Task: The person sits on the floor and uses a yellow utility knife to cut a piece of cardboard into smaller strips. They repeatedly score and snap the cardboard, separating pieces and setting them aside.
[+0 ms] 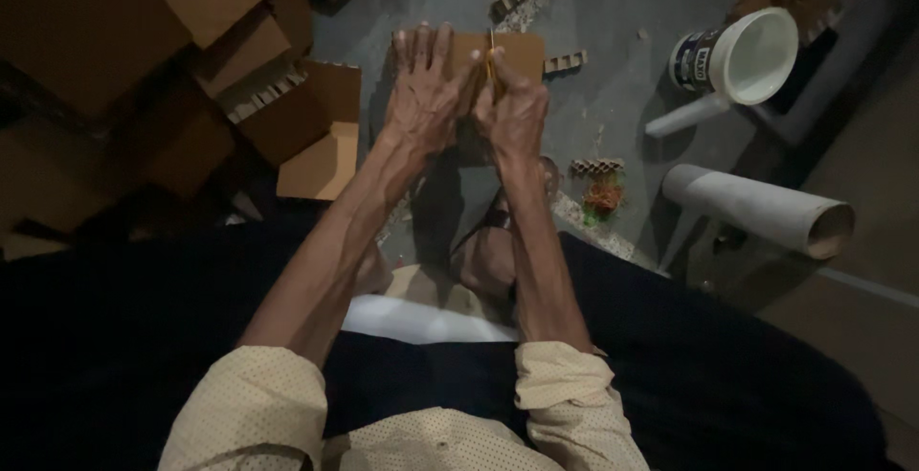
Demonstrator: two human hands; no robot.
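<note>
A brown cardboard sheet (517,51) lies on the grey floor in front of me. My left hand (423,90) presses flat on it, fingers spread. My right hand (517,112) is closed around a thin yellow-handled cutter (491,61), whose tip rests on the sheet just right of the left hand's fingers. The two hands touch side by side. Much of the sheet is hidden under them.
Folded cardboard boxes (306,117) pile up at the left. A white bucket (742,57) stands at the upper right, with a cardboard tube (756,208) below it. Corrugated strips (565,61) and orange rubber bands (603,198) lie scattered on the floor.
</note>
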